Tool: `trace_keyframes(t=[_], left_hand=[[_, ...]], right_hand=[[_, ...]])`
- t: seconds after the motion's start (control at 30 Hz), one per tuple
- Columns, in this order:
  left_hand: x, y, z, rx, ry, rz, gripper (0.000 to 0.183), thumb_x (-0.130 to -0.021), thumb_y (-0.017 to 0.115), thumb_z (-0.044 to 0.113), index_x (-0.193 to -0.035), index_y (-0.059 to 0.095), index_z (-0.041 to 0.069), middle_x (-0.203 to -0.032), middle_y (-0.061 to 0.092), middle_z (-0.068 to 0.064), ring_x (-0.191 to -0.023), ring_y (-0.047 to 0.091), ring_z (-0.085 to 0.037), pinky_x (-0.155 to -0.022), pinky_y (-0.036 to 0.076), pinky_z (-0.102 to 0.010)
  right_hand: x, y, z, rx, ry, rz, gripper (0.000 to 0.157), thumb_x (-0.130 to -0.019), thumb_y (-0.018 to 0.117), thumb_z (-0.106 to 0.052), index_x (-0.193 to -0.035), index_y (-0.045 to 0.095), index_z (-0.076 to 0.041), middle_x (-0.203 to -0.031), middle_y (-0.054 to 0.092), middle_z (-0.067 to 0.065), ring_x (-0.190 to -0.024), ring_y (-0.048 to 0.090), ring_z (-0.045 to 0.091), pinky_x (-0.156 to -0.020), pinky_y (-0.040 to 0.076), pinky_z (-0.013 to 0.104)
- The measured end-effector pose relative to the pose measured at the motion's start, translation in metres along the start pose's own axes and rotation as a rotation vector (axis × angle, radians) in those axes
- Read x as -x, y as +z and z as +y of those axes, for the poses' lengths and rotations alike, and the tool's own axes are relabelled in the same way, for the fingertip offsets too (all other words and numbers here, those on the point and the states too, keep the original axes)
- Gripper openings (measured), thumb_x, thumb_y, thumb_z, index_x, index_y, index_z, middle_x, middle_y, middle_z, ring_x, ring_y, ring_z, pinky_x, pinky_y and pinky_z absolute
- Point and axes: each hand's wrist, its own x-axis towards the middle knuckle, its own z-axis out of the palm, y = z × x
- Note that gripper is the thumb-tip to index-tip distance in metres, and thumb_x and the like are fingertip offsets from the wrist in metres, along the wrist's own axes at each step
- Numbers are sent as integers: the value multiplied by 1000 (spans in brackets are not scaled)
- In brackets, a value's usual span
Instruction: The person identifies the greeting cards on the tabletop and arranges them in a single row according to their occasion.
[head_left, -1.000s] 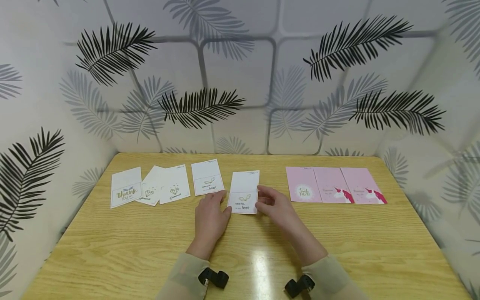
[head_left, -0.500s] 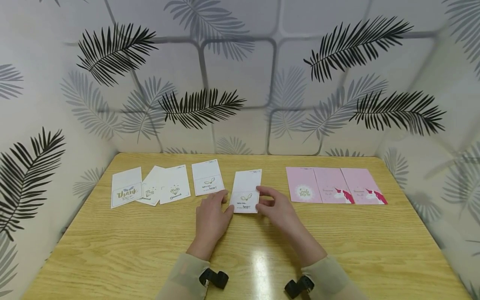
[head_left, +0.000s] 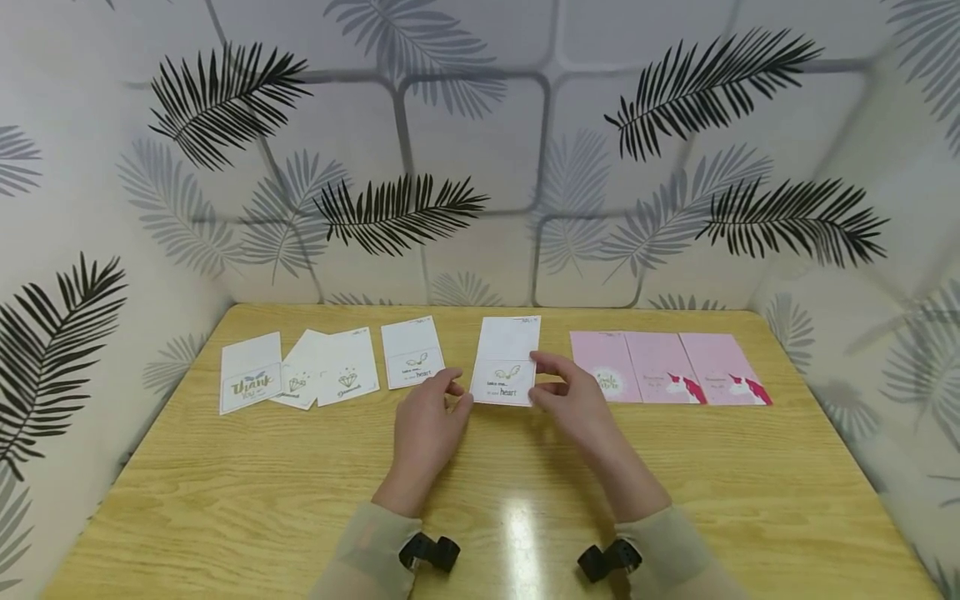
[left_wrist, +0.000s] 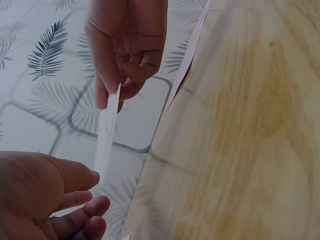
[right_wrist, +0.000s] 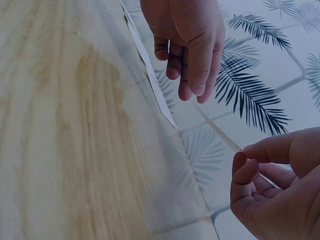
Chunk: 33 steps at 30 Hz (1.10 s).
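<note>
A white card (head_left: 506,362) printed with small wings and the word "heart" is held above the table. My right hand (head_left: 581,398) pinches its right edge between thumb and fingers. In the right wrist view the card (right_wrist: 220,131) appears edge-on, leading away from the pinching right hand (right_wrist: 280,182). My left hand (head_left: 430,425) is beside the lower left corner, its thumb close to the edge; whether it touches is hard to tell. In the left wrist view the left hand's (left_wrist: 55,195) fingers are loosely bent with nothing between them. A matching wings card (head_left: 413,353) lies just left.
Left on the wooden table (head_left: 262,483) lie a "Thank you" card (head_left: 251,372) and two overlapping diamond cards (head_left: 298,371) (head_left: 347,367). A pink "Smile" card (head_left: 604,367) and two pink unicorn cards (head_left: 664,367) (head_left: 724,368) lie right. Leaf-patterned walls (head_left: 480,150) surround the table.
The held card has risen off the table and moved slightly right and away, carried by my right hand. My left hand has shifted a little upward alongside it.
</note>
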Motion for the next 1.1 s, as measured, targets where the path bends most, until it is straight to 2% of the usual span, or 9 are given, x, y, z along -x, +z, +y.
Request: trace_keyframes(t=[0.13,0.37,0.67,0.9,1.0,1.1], left_hand=[[-5,1,7,2,-3,-2,37,-102,80,17,-137,75,7,-107,80,-2,-93,73,-26,-89,54,-51],[-15,8,23,56,-9,-18,38,-103,79,18,-140,74,9,-105,79,0,-78,66,-17,-76,55,-43],[-24,23,37,77,16,0,34,-101,81,15,-133,77,8,-99,77,2,-74,62,-14,-70,50,-36],[-29,38,46,70,11,-4,33,-101,81,15,-133,78,9,-100,76,2,-75,62,-14,-71,50,-36],[-28,42,48,58,21,-3,32,-100,81,15,-132,79,10,-98,76,3,-75,64,-14,-72,51,-37],[-27,48,48,38,27,-4,31,-100,81,14,-130,80,10,-97,76,4,-76,65,-14,-73,51,-37]], right_hand=[[1,-8,-4,-14,-1,-2,56,-104,72,-1,-157,61,-15,-148,62,12,-117,63,29,-90,57,35],[-3,-22,-10,-10,7,1,56,-105,71,-1,-158,60,-15,-149,62,12,-119,62,29,-91,54,34],[-9,-38,-6,-28,-17,57,57,-103,69,1,-159,58,-7,-145,59,17,-122,60,30,-85,54,20],[-14,-43,-2,81,-14,117,55,-101,64,3,-156,60,-2,-141,62,20,-122,62,32,-75,52,20],[-16,-45,2,170,-14,139,51,-101,63,0,-152,64,-3,-142,64,18,-122,64,33,-78,54,23],[-17,-47,6,261,-15,151,45,-102,64,-3,-146,68,-2,-143,65,19,-122,66,34,-86,57,30]])
